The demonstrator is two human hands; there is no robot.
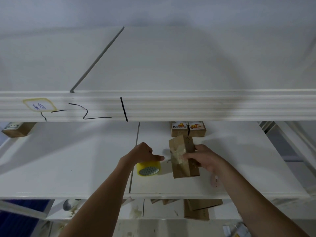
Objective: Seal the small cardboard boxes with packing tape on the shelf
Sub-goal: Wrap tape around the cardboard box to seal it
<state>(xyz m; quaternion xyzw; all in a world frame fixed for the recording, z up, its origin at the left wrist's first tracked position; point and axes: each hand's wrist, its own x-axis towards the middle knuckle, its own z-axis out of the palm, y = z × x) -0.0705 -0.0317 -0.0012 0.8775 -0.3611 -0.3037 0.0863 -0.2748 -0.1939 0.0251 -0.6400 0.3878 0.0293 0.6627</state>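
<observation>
A small brown cardboard box (181, 170) is held over the white shelf (68, 168), tilted, with clear tape across its near face. My right hand (203, 158) grips it, thumb pressing on the tape and fingers curled round the right side. A yellow tape roll (148, 168) lies on its side on the shelf just left of the box. My left hand (145, 153) hovers over the roll with its fingers curled and the index finger pointing right toward the box; whether it touches the roll is unclear.
Two small labelled boxes (188, 129) stand at the back of the shelf behind the held box. Another box (17, 129) sits far left. The upper shelf's front beam (188, 106) hangs close overhead. Flat cardboard (198, 209) lies on the lower level.
</observation>
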